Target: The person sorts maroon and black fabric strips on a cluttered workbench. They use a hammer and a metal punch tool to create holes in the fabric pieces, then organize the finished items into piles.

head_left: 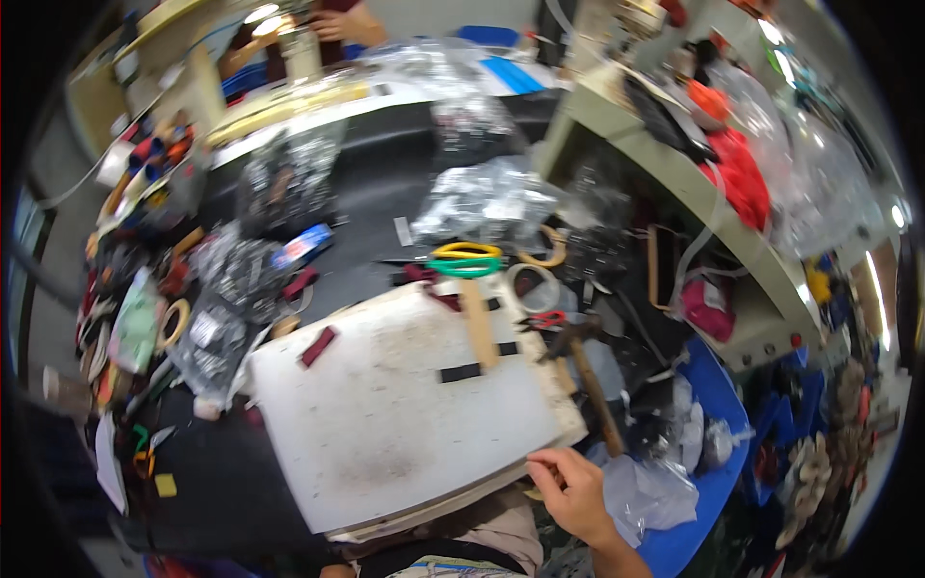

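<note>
The right hand [568,486] is at the lower right corner of a large, smudged white rectangular board [385,443], thumb and fingertips drawn close together; whether anything is pinched between them is too unclear to tell. Only a sliver of skin, apparently the left hand [337,570], shows at the lower edge, so its grasp cannot be told. The board lies slightly skewed on a black work surface [217,482], directly in front of the person. On its upper left part rests a small dark red strip [318,347], fabric-like; on its upper right stands out a flat tan strip [477,323], with short black strips [460,373] beside its lower end. Beyond the board's far edge lie green looped scissor handles [469,270] and, just behind them, yellow looped handles [466,251]. To their right is a translucent tape roll [533,289]. A hammer with a wooden handle [597,395] lies along the right side, near a blue plastic bin [727,395] and a crumpled clear plastic bag [655,496].
</note>
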The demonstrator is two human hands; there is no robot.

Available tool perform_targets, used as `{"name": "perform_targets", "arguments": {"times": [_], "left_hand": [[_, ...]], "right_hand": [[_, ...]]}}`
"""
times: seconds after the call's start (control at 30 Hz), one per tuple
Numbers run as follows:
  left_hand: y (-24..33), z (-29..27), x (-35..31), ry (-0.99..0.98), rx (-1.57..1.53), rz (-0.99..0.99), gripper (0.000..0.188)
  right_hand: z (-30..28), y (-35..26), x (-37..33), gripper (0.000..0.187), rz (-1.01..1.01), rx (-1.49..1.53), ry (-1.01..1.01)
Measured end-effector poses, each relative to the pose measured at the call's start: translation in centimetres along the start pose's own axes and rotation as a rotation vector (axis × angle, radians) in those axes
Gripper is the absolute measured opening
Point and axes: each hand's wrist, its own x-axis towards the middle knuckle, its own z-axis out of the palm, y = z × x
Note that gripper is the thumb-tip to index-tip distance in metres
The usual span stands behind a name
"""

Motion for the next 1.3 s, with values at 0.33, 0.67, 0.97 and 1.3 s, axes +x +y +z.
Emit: {"name": "perform_targets", "arguments": {"times": [0.33, 0.67, 0.97, 1.3], "left_hand": [[3.6, -3.5, -7.2, 0.379, -0.153, 0.083, 0.024], [10.2, -15.9, -21.4, 0.437, -0.711, 0.606, 0.024], [12.5, -20.1, -23.6, 1.305, -0.663, 0.488, 0.020], [13.6, -20.4, -17.9, 1.420, -0.671, 0.526, 0.017]], "right_hand": [[12.6, -1.7, 5.9, 0.036, -0.466, -0.155, -0.164], [13.4, 0.0, 13.2, 0.086, -0.686, -0.608, -0.428], [20.0, -6.3, -0.4, 0.057, -1.211, 0.119, -0.944], [20.6, -2.2, 17.3, 0.028, -0.952, -0.375, -0.130]]}}
